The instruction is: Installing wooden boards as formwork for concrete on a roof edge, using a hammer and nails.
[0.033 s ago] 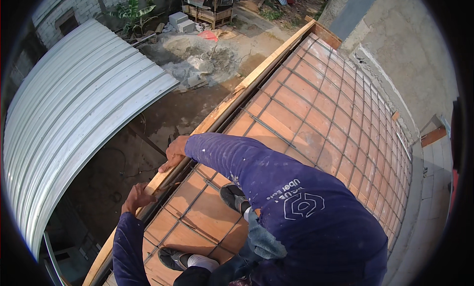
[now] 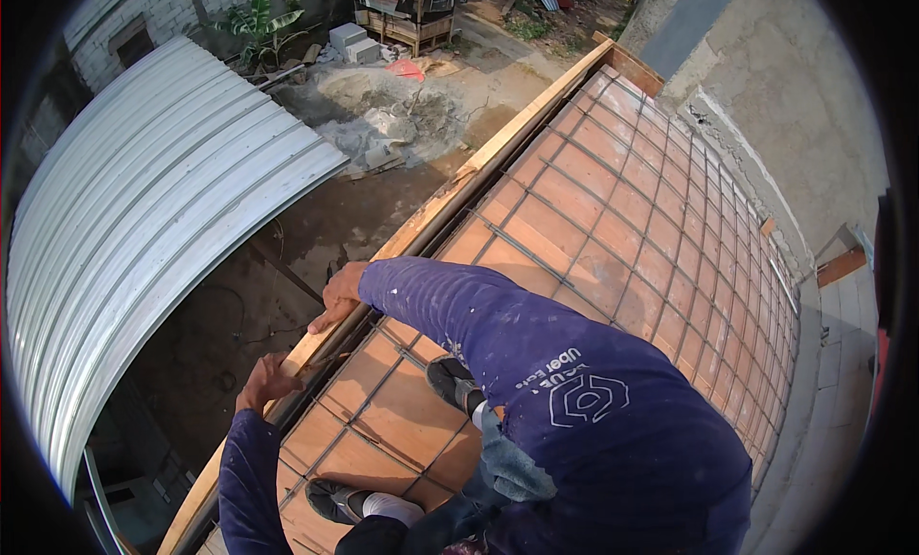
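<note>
Left hand (image 2: 264,385), 8 o'clock from view centre: fingers bent over the timber edge board (image 2: 306,350); undersides hidden, so whether it is clamped cannot be told. Right hand (image 2: 342,293), 9 o'clock: fingers on the same board, grip likewise unclear. Board: runs 7 to 1 o'clock. Dark shoes (image 2: 333,500), 6 and 7 o'clock, on plywood deck (image 2: 412,402); best handling, probably: weight back, both hands bearing evenly, feet clear of rebar mesh (image 2: 653,205), 2 o'clock. Corrugated metal roof (image 2: 172,220), 9 o'clock. Grey concrete blocks (image 2: 362,51), 11 o'clock.
</note>
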`<state>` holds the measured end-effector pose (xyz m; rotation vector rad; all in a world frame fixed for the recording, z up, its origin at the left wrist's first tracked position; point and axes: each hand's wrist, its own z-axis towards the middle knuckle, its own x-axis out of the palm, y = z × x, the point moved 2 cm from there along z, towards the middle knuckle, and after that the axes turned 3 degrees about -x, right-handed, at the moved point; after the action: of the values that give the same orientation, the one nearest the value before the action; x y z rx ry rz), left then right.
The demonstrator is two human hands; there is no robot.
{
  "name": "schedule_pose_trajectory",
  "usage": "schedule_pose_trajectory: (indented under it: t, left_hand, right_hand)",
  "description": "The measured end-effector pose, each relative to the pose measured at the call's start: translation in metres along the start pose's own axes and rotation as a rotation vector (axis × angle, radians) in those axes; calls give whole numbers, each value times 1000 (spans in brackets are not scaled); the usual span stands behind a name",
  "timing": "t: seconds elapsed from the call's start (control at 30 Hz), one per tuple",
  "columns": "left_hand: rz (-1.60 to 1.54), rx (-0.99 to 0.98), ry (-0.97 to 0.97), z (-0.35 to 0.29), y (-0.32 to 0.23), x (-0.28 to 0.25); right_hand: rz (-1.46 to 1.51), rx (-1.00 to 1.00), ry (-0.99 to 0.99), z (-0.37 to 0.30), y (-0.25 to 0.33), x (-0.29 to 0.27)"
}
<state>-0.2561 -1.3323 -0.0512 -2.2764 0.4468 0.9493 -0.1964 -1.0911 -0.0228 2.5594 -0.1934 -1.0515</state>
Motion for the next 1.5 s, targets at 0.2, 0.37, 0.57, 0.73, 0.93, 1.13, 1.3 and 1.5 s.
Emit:
schedule_pose_trajectory:
  t: [0.2, 0.37, 0.57, 0.73, 0.93, 1.13, 1.3, 1.5]
  left_hand:
    - [10, -17, 19, -5, 0, 3]
    - [26, 5, -90, -15, 26, 27]
    - [41, -46, -61, 16, -7, 26]
    - [75, -128, 35, 10, 11, 35]
    - [81, -138, 54, 10, 6, 42]
    - [136, -179, 93, 4, -1, 39]
    - [183, -159, -4, 5, -9, 41]
    - [231, -105, -262, 7, 2, 66]
  right_hand:
    - [-27, -27, -29, 2, 4, 2]
    - [-120, -52, -72, 36, 10, 17]
    - [-219, -47, -30, 14, -17, 9]
    - [-344, -117, 37, 30, 0, 17]
    - [-369, -127, -4, 47, -21, 28]
    - [-358, -149, 24, 43, -15, 27]
    - [-440, -194, -35, 49, -44, 39]
    - [-452, -125, -47, 49, -43, 46]
